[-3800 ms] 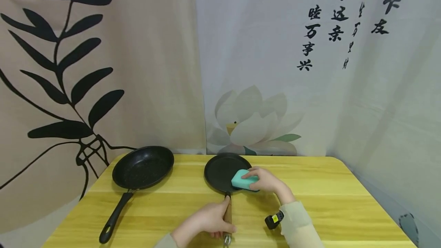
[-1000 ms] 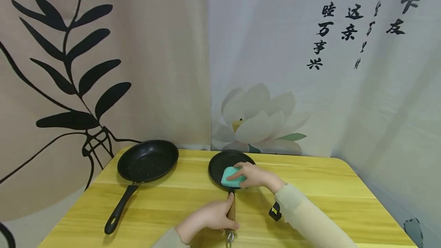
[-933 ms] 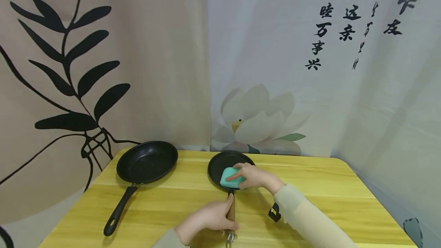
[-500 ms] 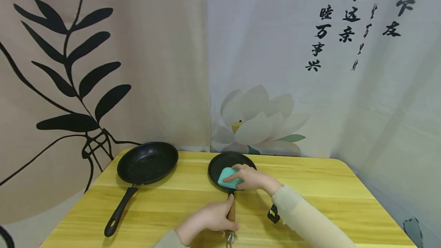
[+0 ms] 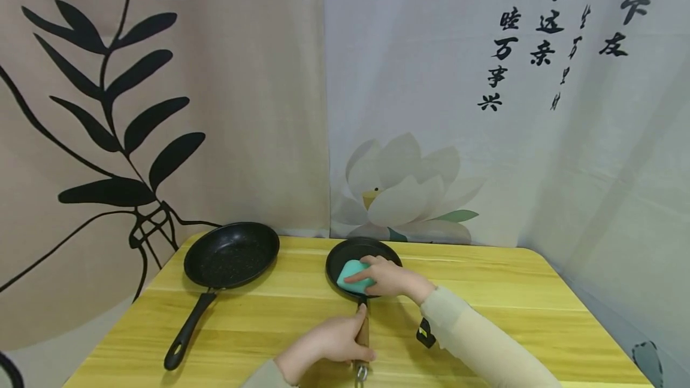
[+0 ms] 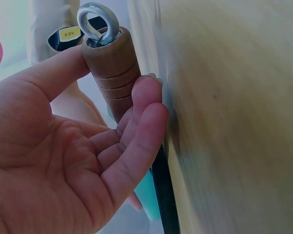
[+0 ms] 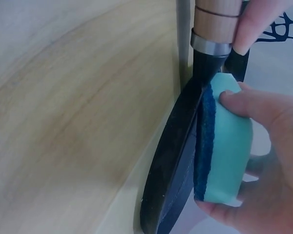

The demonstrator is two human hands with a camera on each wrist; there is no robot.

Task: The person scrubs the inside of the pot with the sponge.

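Left hand [image 5: 336,339]: fingers and thumb closed around the wooden handle [image 6: 113,63] of the small pan [image 5: 347,250]. Right hand [image 5: 387,277]: arm extended inward, thumb and fingers pinching the turquoise sponge [image 5: 350,270] over the pan's near part, dark side facing its interior. Surface: wood-grain table [image 5: 496,274], large black pan [image 5: 232,255] at left. Room: leaf-printed beige curtain [image 5: 253,76] left; pale lotus panel [image 5: 404,190] with black lettering right.

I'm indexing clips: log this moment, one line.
left hand grips wooden handle | right hand holds teal sponge, dark side toward small pan | large pan untouched
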